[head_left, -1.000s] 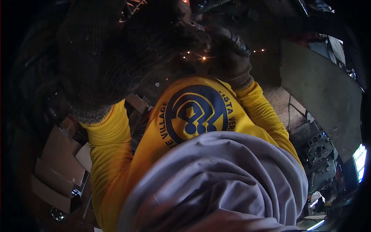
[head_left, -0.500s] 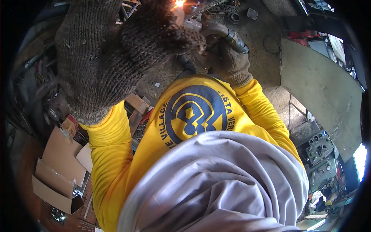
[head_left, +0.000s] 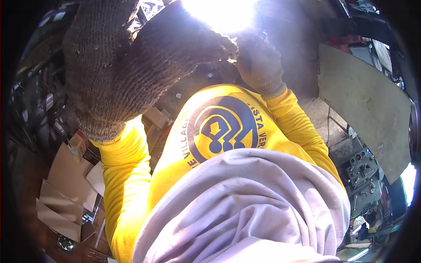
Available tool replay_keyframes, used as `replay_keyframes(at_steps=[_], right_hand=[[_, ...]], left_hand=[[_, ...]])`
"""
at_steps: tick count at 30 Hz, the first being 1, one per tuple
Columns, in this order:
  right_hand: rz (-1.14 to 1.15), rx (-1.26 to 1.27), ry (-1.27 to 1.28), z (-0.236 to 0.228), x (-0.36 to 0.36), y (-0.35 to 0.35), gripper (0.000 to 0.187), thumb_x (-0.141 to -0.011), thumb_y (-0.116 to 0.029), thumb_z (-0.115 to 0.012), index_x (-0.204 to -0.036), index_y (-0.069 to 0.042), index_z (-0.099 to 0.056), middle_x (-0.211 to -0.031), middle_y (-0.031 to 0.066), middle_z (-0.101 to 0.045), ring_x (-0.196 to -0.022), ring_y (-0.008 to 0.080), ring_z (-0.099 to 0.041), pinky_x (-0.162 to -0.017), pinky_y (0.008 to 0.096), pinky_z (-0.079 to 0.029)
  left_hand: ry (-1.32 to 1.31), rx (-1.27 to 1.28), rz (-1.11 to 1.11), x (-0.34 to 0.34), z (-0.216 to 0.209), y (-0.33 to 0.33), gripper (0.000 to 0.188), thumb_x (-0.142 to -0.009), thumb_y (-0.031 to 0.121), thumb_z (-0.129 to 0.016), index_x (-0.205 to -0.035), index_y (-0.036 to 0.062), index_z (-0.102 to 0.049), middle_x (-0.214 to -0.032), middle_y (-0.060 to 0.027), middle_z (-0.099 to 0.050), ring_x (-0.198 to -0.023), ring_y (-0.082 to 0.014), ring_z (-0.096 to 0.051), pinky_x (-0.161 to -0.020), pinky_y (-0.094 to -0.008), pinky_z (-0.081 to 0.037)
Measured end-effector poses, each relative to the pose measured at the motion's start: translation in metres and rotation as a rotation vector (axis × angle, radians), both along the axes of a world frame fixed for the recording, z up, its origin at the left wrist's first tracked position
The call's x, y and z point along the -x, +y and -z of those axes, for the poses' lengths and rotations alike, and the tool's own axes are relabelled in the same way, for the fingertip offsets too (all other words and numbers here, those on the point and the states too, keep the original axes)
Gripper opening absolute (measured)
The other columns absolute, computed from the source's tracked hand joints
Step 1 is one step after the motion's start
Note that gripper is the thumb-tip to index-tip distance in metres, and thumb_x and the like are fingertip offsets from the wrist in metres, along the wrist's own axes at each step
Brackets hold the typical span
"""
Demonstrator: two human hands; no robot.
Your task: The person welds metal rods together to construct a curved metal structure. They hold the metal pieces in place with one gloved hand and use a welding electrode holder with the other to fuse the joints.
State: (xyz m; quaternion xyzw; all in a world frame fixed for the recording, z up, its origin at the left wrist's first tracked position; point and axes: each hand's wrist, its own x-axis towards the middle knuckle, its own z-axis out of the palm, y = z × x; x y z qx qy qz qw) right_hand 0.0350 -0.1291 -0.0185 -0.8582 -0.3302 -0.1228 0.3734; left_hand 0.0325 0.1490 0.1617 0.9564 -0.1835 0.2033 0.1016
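Observation:
A blinding white welding arc (head_left: 221, 11) burns at the top centre. My right hand (head_left: 261, 65), in a knitted work glove, is closed just below and right of it. Glare and smoke now swallow most of the welding torch in that hand; its curved neck showed half a second ago. My left hand (head_left: 153, 61), in a dark, worn knitted glove, is raised large at the upper left. It reaches toward the arc from the left. Its fingertips run into the glare and past the top edge, so whether it holds anything is hidden. The piece under the arc cannot be made out.
A large flat sheet panel (head_left: 364, 105) stands to the right. Below it sits grey machinery with levers (head_left: 364, 175). Opened cardboard boxes (head_left: 66, 188) lie at the lower left. Dim metal clutter (head_left: 39, 105) fills the left side. A pale cloth (head_left: 245, 206) drapes over my yellow shirt (head_left: 223, 127).
The small orange glow at the top has become a wide white arc with smoke, lighting my sleeve and shirt. Both hands keep nearly the same place.

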Motion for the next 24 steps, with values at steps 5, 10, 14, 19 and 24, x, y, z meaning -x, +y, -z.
replay_keyframes(at_steps=[5, 10, 14, 19, 24], right_hand=[[0.052, 0.112, 0.081, 0.007, 0.007, -0.005, 0.033, -0.083, -0.019, -0.076, -0.113, -0.009, -0.069, -0.092, 0.0057, -0.071, -0.083, 0.0227, -0.068, -0.072, 0.0338, -0.056], [-0.059, -0.417, 0.218, 0.0, -0.003, 0.001, 0.033, -0.092, -0.021, -0.068, -0.117, 0.001, -0.063, -0.126, 0.0121, -0.061, -0.108, 0.0227, -0.063, -0.088, 0.0285, -0.051], [-0.086, -0.494, 0.146, -0.01, -0.017, -0.01, 0.033, -0.091, -0.013, -0.07, -0.119, 0.002, -0.061, -0.132, 0.0171, -0.054, -0.114, 0.0275, -0.058, -0.094, 0.0306, -0.049], [0.076, -0.226, 0.248, 0.022, 0.003, -0.038, 0.035, -0.098, -0.024, -0.06, -0.119, 0.003, -0.059, -0.112, 0.0174, -0.064, -0.092, 0.0335, -0.066, -0.087, 0.0378, -0.052], [0.047, -0.168, 0.451, 0.012, 0.005, -0.04, 0.039, -0.101, -0.031, -0.058, -0.123, 0.001, -0.059, -0.099, 0.0154, -0.069, -0.085, 0.0307, -0.07, -0.082, 0.0346, -0.053]], left_hand=[[-0.177, -0.177, -0.011, -0.032, 0.044, -0.048, 0.038, -0.089, 0.02, -0.077, -0.12, 0.001, -0.067, -0.124, -0.0134, -0.068, -0.106, -0.0279, -0.068, -0.086, -0.0338, -0.056], [-0.338, -0.364, 0.003, 0.043, -0.005, -0.029, 0.039, -0.09, 0.021, -0.076, -0.121, 0.0004, -0.066, -0.126, -0.0145, -0.067, -0.108, -0.0283, -0.068, -0.087, -0.0334, -0.056], [-0.473, -0.559, -0.026, 0.021, 0.022, 0.029, 0.04, -0.091, 0.021, -0.076, -0.122, 0.0, -0.065, -0.127, -0.0153, -0.066, -0.11, -0.0285, -0.067, -0.088, -0.0332, -0.056], [-0.351, -0.32, 0.111, 0.009, 0.027, 0.036, 0.049, -0.088, 0.023, -0.078, -0.128, -0.0004, -0.062, -0.131, -0.0166, -0.065, -0.114, -0.0291, -0.066, -0.093, -0.0347, -0.054], [0.094, 0.431, 0.348, -0.016, 0.017, 0.012, 0.066, -0.084, 0.027, -0.079, -0.139, -0.0013, -0.055, -0.138, -0.018, -0.061, -0.122, -0.0292, -0.062, -0.103, -0.0387, -0.049]])
